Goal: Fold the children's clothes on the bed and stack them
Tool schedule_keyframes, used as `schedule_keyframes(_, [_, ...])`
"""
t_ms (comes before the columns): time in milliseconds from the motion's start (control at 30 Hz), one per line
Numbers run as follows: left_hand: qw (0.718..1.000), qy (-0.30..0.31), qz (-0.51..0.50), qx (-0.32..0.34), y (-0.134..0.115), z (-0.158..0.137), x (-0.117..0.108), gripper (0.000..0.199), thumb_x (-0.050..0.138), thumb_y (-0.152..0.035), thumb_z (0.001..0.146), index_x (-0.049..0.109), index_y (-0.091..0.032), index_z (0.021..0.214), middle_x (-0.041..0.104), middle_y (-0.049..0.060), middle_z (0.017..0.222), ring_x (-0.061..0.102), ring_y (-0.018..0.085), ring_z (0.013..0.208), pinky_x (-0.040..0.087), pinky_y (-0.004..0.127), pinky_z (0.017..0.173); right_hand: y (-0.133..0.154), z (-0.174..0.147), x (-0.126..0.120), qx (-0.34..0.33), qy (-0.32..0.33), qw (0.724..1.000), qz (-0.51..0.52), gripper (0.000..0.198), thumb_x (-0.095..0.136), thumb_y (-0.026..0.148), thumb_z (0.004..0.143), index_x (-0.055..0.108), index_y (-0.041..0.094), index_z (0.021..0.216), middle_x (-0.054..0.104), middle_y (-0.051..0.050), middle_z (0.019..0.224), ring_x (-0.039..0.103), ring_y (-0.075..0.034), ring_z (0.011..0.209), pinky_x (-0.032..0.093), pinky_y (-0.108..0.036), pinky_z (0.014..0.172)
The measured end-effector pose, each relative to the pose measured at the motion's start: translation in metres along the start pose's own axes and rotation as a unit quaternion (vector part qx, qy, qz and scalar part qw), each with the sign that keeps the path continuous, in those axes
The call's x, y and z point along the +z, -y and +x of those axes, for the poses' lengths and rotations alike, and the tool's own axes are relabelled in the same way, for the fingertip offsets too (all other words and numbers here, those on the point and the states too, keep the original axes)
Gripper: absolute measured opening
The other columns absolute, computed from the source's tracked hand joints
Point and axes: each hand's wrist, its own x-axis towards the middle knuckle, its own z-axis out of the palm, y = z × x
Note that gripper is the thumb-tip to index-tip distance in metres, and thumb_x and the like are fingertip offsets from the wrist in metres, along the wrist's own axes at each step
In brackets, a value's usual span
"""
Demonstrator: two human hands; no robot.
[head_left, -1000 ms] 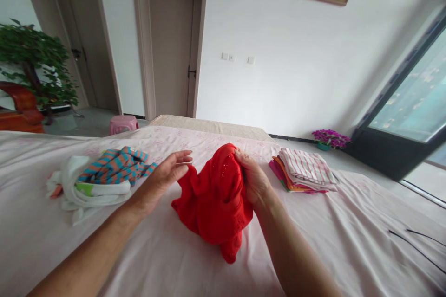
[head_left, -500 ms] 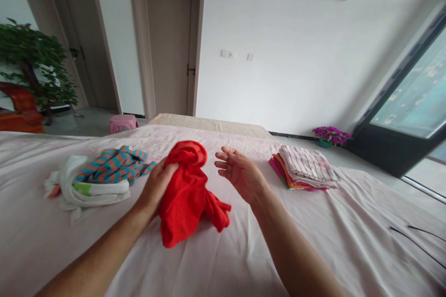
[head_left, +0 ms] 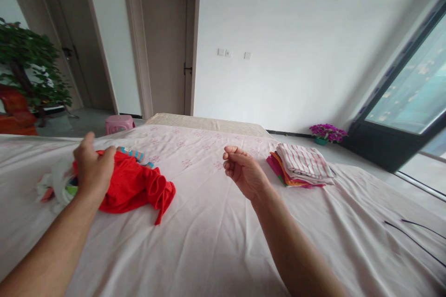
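Observation:
A crumpled red garment (head_left: 130,185) lies on the left of the bed, on top of a blue-and-orange striped garment (head_left: 130,153) and a white garment (head_left: 61,190), both largely covered. Over the red garment's left end is my left hand (head_left: 92,164), its thumb and forefinger spread apart; its other fingers are hidden. My right hand (head_left: 245,171) hovers above the middle of the bed, fingers curled in towards the thumb and holding nothing. To its right sits a stack of folded clothes (head_left: 303,164), with a red-and-white striped one on top.
A pale pink floral sheet (head_left: 209,232) covers the bed. Two dark cords (head_left: 414,239) lie at the right. Beyond the bed are a pink stool (head_left: 119,123), a potted purple flower plant (head_left: 327,133) and a leafy plant (head_left: 31,65) at the far left.
My left hand has carried the red garment left onto the striped and white clothes, and its fingers have parted. The fingers of my right hand have curled in.

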Motion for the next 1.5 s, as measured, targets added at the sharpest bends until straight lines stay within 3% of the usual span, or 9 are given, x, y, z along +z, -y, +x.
schedule_keyframes(67, [1.000, -0.004, 0.021, 0.005, -0.013, -0.012, 0.013, 0.060, 0.056, -0.035, 0.083, 0.047, -0.013, 0.138, 0.053, 0.015, 0.138, 0.046, 0.035, 0.131, 0.035, 0.053, 0.113, -0.001, 0.000, -0.001, -0.002, -0.003, 1.000, -0.001, 0.023, 0.076, 0.022, 0.069, 0.066, 0.019, 0.089, 0.066, 0.003, 0.075, 0.055, -0.006, 0.055, 0.038, -0.016, 0.046])
schedule_keyframes(133, [0.997, 0.055, 0.027, 0.039, -0.028, -0.029, 0.027, 0.051, 0.052, -0.032, 0.085, 0.054, -0.012, 0.132, 0.058, 0.014, 0.131, 0.053, 0.030, 0.124, 0.040, 0.047, 0.110, -0.001, 0.001, -0.002, -0.004, -0.009, 1.000, -0.002, 0.024, 0.076, 0.022, 0.069, 0.066, 0.019, 0.090, 0.065, 0.003, 0.075, 0.055, -0.006, 0.055, 0.038, -0.017, 0.047])
schedule_keyframes(267, [0.966, 0.172, 0.057, 0.183, -0.046, -0.064, 0.051, 0.039, 0.042, -0.025, 0.089, 0.060, -0.017, 0.122, 0.064, 0.010, 0.125, 0.055, 0.025, 0.121, 0.039, 0.040, 0.109, 0.004, 0.002, -0.004, -0.016, -0.025, 1.000, 0.003, 0.025, 0.076, 0.020, 0.067, 0.065, 0.020, 0.089, 0.064, 0.004, 0.075, 0.053, -0.006, 0.054, 0.038, -0.017, 0.046])
schedule_keyframes(367, [0.926, 0.264, 0.097, 0.253, -0.041, -0.084, 0.063, 0.037, 0.043, -0.022, 0.088, 0.063, -0.018, 0.119, 0.065, 0.009, 0.124, 0.054, 0.024, 0.122, 0.037, 0.040, 0.110, 0.009, 0.002, -0.007, -0.037, -0.043, 0.998, 0.014, 0.025, 0.075, 0.019, 0.067, 0.064, 0.020, 0.089, 0.063, 0.005, 0.074, 0.053, -0.006, 0.054, 0.038, -0.016, 0.045])
schedule_keyframes(567, [0.877, 0.387, 0.141, 0.249, -0.018, -0.098, 0.071, 0.037, 0.039, -0.023, 0.091, 0.067, -0.016, 0.115, 0.068, 0.012, 0.119, 0.061, 0.025, 0.112, 0.042, 0.043, 0.103, 0.016, 0.000, -0.008, -0.051, -0.056, 0.997, 0.020, 0.025, 0.075, 0.018, 0.066, 0.064, 0.020, 0.089, 0.063, 0.005, 0.074, 0.052, -0.006, 0.053, 0.037, -0.016, 0.044])
schedule_keyframes(933, [0.874, 0.391, 0.136, 0.253, -0.008, -0.096, 0.073, 0.037, 0.040, -0.018, 0.090, 0.066, -0.019, 0.117, 0.067, 0.010, 0.122, 0.059, 0.024, 0.114, 0.040, 0.041, 0.105, -0.006, -0.008, 0.008, -0.077, -0.030, 0.988, -0.134, 0.018, 0.067, 0.024, 0.070, 0.068, 0.018, 0.087, 0.065, 0.001, 0.080, 0.053, -0.007, 0.057, 0.035, -0.019, 0.050])
schedule_keyframes(1167, [0.864, 0.385, 0.167, 0.280, -0.004, -0.096, 0.075, 0.038, 0.036, -0.018, 0.093, 0.065, -0.015, 0.118, 0.066, 0.011, 0.122, 0.059, 0.023, 0.114, 0.040, 0.040, 0.105, -0.024, -0.014, 0.023, -0.078, 0.039, 0.972, -0.220, 0.012, 0.061, 0.024, 0.074, 0.068, 0.018, 0.083, 0.065, 0.000, 0.081, 0.055, -0.008, 0.059, 0.037, -0.021, 0.053])
schedule_keyframes(1367, [0.866, 0.375, 0.178, 0.279, -0.006, -0.097, 0.075, 0.041, 0.037, -0.014, 0.090, 0.065, -0.017, 0.120, 0.066, 0.010, 0.124, 0.060, 0.022, 0.114, 0.038, 0.039, 0.106, -0.011, -0.012, 0.015, -0.138, -0.009, 0.983, -0.124, 0.014, 0.065, 0.028, 0.077, 0.067, 0.020, 0.088, 0.064, 0.002, 0.075, 0.052, -0.006, 0.054, 0.034, -0.019, 0.049])
schedule_keyframes(1500, [0.875, 0.354, 0.219, 0.248, 0.004, -0.088, 0.070, 0.048, 0.036, -0.006, 0.085, 0.064, -0.015, 0.123, 0.064, 0.012, 0.129, 0.056, 0.024, 0.121, 0.033, 0.043, 0.110, -0.010, 0.004, -0.005, -0.166, -0.066, 0.973, -0.146, 0.021, 0.063, 0.033, 0.078, 0.065, 0.019, 0.094, 0.056, 0.005, 0.059, 0.046, -0.007, 0.048, 0.032, -0.019, 0.047])
